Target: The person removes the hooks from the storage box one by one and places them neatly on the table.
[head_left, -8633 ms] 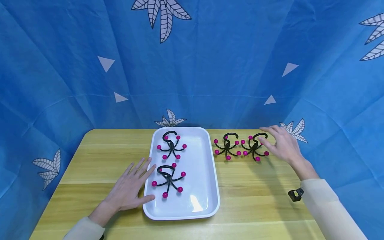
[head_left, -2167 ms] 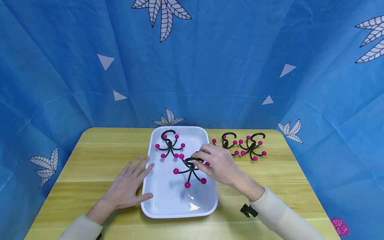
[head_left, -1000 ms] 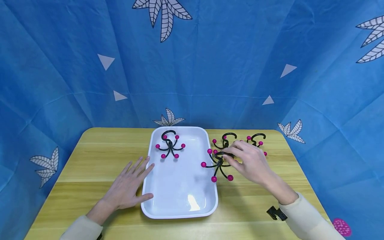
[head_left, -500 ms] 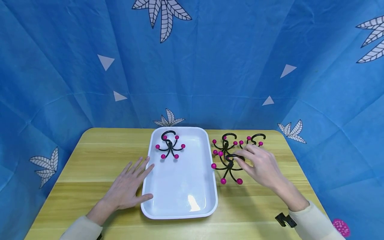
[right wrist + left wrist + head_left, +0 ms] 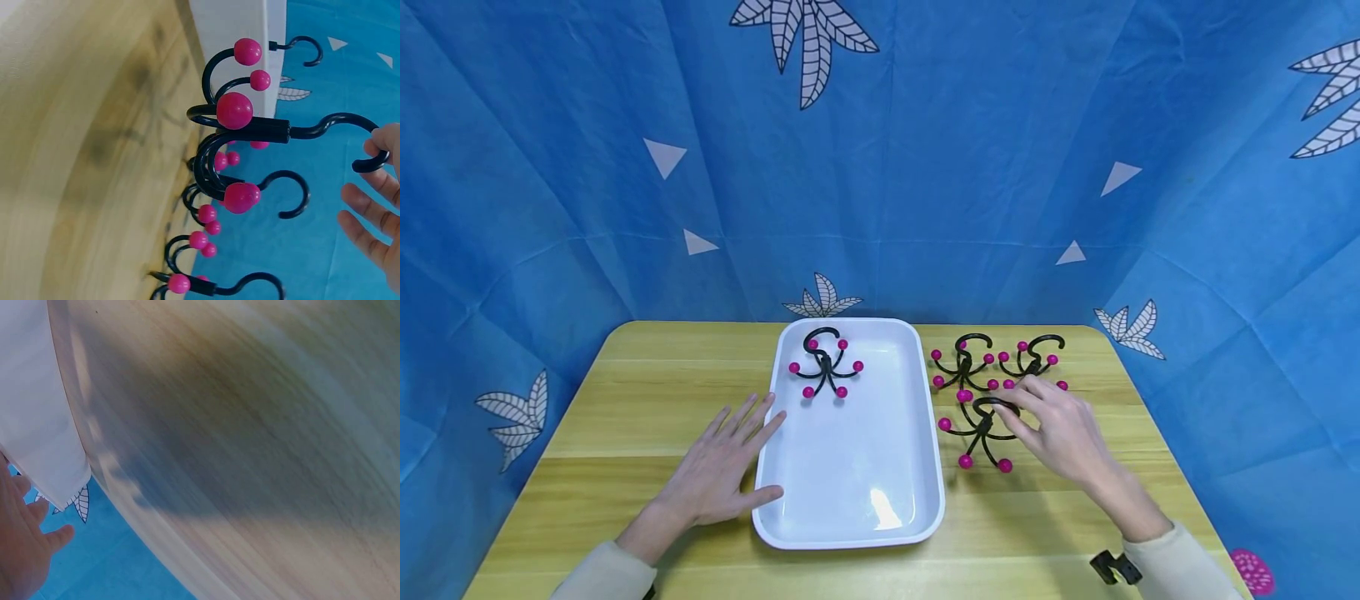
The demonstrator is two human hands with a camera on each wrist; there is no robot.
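In the head view my right hand (image 5: 1063, 429) pinches the curved top of a black multi-arm hanging hook (image 5: 983, 427) with pink ball tips, just right of the white tray (image 5: 857, 475). The right wrist view shows this held hook (image 5: 256, 130) upright above the wood, its shadow falling on the table apart from it. My left hand (image 5: 718, 467) lies with fingers spread, fingertips at the tray's left rim. A matching hook (image 5: 825, 365) stands in the tray's far left part. Two more, a nearer-left hook (image 5: 965, 367) and a right hook (image 5: 1034, 364), partly behind my right fingers, stand on the table.
The wooden table (image 5: 625, 400) ends at the back against a blue cloth (image 5: 985, 167) with leaf prints. A black clip-like piece (image 5: 1115, 568) sits by my right sleeve. The tray wall (image 5: 231, 37) rises beyond the held hook.
The near hook, standing in the tray at first, has been picked up by my right hand and carried right over the rim, lately lower and toward me. My left hand stays in place.
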